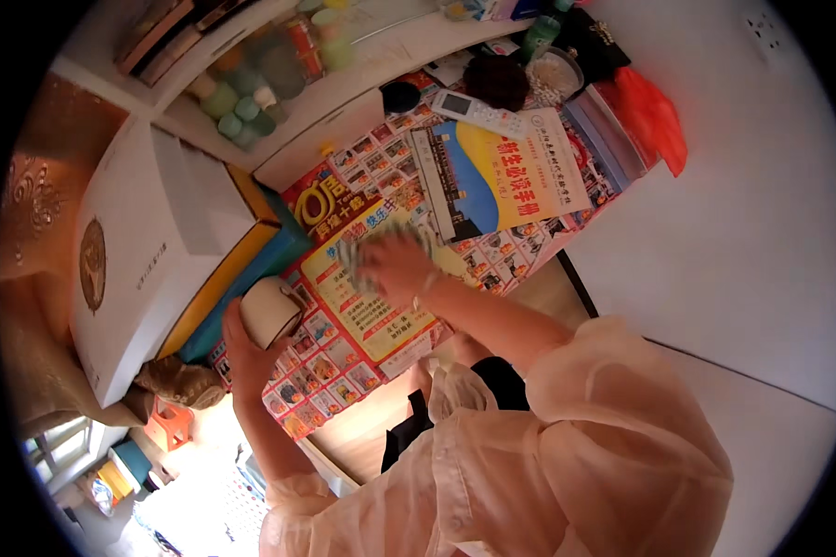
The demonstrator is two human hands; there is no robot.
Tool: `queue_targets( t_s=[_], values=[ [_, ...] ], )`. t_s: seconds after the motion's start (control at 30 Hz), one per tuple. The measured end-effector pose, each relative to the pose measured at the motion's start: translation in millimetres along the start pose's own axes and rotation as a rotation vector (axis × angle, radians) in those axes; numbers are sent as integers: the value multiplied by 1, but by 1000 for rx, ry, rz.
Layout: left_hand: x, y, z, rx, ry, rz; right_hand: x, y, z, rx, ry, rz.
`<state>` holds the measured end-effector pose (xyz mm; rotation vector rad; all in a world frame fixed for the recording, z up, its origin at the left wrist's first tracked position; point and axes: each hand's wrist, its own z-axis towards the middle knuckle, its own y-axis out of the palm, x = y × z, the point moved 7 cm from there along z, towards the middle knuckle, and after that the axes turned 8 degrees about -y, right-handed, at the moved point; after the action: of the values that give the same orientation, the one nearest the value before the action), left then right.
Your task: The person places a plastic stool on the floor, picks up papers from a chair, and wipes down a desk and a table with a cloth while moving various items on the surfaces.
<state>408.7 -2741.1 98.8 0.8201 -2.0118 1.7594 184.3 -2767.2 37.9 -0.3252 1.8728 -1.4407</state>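
My right hand (pixel 399 269) presses a greenish-white patterned cloth (pixel 349 255) onto a red and yellow printed sheet (pixel 381 330) that covers the tabletop. Hand and cloth are smeared by motion. At the table's left side, my left hand (pixel 246 348) is wrapped round a cream, rounded, cup-like thing (pixel 269 311) with a dark edge; its exact kind does not show. It is held tilted near the sheet's left edge.
A large white box (pixel 139 241) stands at the left. Farther back lie a blue and yellow booklet (pixel 511 176), a white remote control (pixel 478 113) and a red plastic bag (pixel 655 121). Several jars (pixel 241 116) sit behind glass in the cabinet. An orange stool (pixel 169 425) is at lower left.
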Motion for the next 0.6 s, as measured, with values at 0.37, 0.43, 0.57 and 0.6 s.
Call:
queue_targets(
  t_s=[0.37,0.43,0.57,0.6],
  values=[
    [117,68,-12,-150,-15,-350,123,-65,-156,304,563,716],
    [134,120,7,-365,-35,-549,172,-98,-188,453,746,577],
    [165,191,49,-419,-224,-650,229,-131,-218,411,930,680],
    [171,207,56,-443,-313,-670,237,-134,-218,415,930,677]
  ],
)
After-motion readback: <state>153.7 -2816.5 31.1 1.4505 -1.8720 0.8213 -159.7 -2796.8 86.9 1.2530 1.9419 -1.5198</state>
